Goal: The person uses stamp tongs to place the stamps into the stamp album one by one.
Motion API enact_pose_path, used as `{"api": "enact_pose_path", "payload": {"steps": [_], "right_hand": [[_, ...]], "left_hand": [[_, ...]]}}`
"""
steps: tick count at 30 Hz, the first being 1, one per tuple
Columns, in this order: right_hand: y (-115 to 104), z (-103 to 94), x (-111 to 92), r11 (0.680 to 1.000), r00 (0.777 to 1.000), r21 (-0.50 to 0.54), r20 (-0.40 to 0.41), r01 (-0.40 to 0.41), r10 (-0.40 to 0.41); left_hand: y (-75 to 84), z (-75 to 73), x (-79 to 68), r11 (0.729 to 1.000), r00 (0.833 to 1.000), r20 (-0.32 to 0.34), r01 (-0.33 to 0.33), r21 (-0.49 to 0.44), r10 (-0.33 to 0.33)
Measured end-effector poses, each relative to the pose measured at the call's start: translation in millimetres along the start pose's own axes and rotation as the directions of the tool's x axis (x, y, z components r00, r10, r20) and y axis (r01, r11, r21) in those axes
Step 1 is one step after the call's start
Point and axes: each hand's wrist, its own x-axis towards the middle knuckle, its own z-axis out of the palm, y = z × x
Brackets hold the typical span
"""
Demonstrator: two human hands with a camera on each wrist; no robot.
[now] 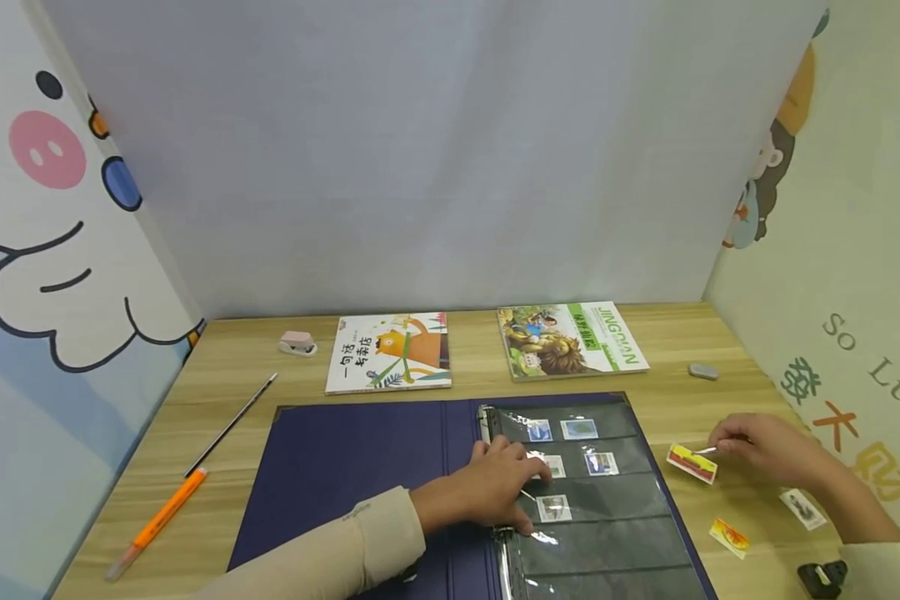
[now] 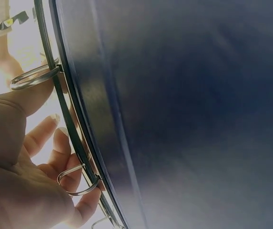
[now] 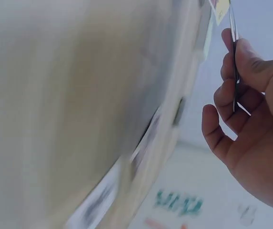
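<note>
My right hand (image 1: 757,448) pinches a pair of tweezers (image 3: 235,62) between thumb and fingers, right of the album. A yellow and red stamp (image 1: 692,463) is at the tweezers' tips. My left hand (image 1: 495,487) rests over the inner edge of the black pocket page (image 1: 615,546), beside the metal rings (image 2: 79,180), with bent fingers spread. The dark blue ring album (image 1: 360,467) lies open. Several stamps sit in the page's upper rows, one of them a small stamp (image 1: 553,508) near my left fingertips.
An orange-yellow stamp (image 1: 730,537) and a grey stamp (image 1: 802,508) lie on the table at the right, near a black object (image 1: 822,577). Two books, one with a bear (image 1: 390,352) and one with a lion (image 1: 570,340), lie behind the album. An orange marker (image 1: 157,521) is at the left.
</note>
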Motion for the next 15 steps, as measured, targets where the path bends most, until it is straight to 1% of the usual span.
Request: {"api": "enact_pose_path", "payload": {"steps": [2, 4, 10, 12, 15], "right_hand": [[-10, 2.0, 14, 1.000, 0.999, 0.002, -0.020, 0.029, -0.029], [-20, 4.1, 27, 0.999, 0.999, 0.013, -0.009, 0.045, -0.045], [-46, 13.6, 60, 0.996, 0.994, 0.030, 0.061, 0.084, -0.086], [-52, 17.4, 68, 0.995, 0.992, 0.022, 0.082, 0.098, -0.099], [-58, 24.9, 77, 0.990, 0.985, 0.021, 0.102, 0.140, -0.141]], "left_hand": [[-0.5, 0.8, 0.1, 1.000, 1.000, -0.002, 0.001, 0.003, -0.001], [-0.7, 1.2, 0.2, 1.000, 1.000, 0.000, 0.001, 0.003, -0.001], [-0.5, 0.0, -0.4, 1.000, 1.000, 0.005, 0.002, 0.003, -0.002], [-0.5, -0.1, -0.8, 1.000, 1.000, -0.002, 0.000, 0.002, 0.000], [-0.4, -0.1, -0.9, 1.000, 1.000, -0.010, -0.002, 0.000, 0.002]]}}
